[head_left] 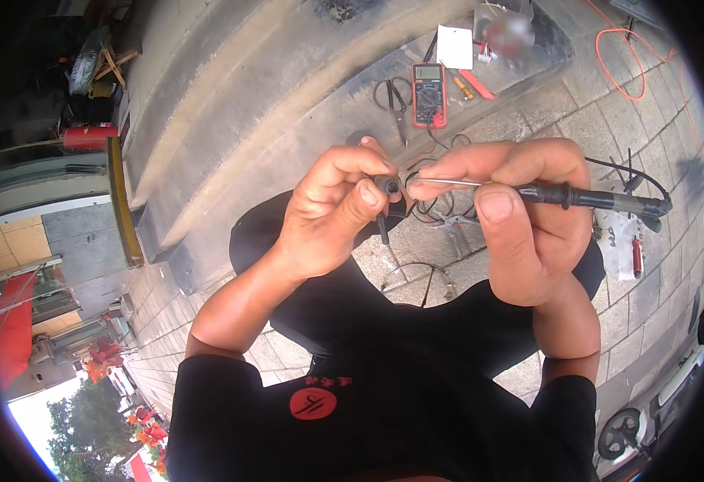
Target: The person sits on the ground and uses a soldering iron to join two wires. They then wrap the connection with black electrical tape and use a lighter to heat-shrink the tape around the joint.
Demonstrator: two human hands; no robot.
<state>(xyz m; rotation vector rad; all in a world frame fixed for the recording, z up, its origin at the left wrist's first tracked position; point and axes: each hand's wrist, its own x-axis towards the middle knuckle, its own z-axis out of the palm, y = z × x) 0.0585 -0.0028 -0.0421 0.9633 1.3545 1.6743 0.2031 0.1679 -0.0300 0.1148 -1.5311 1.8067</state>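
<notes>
My left hand (317, 221) pinches a round black cable connector (387, 185) between thumb and fingers, its open end showing. A short black cable-like piece (383, 230) hangs below that thumb. My right hand (541, 233) is closed around a black test probe (597, 199) with a grey band near its back end. The thin metal tip (454, 182) of the probe points left at the connector; whether they touch, I cannot tell. A black lead (629, 170) bends round from the back of the probe. Beyond the hands lies a red-edged multimeter (428, 95).
Scissors (394, 107) and a white card (455, 47) lie near the multimeter on the stone step. Pliers (454, 228) rest among black cables on the paving below my hands. A red-handled screwdriver (636, 255) lies at the right. An orange cord (621, 95) loops at the far right.
</notes>
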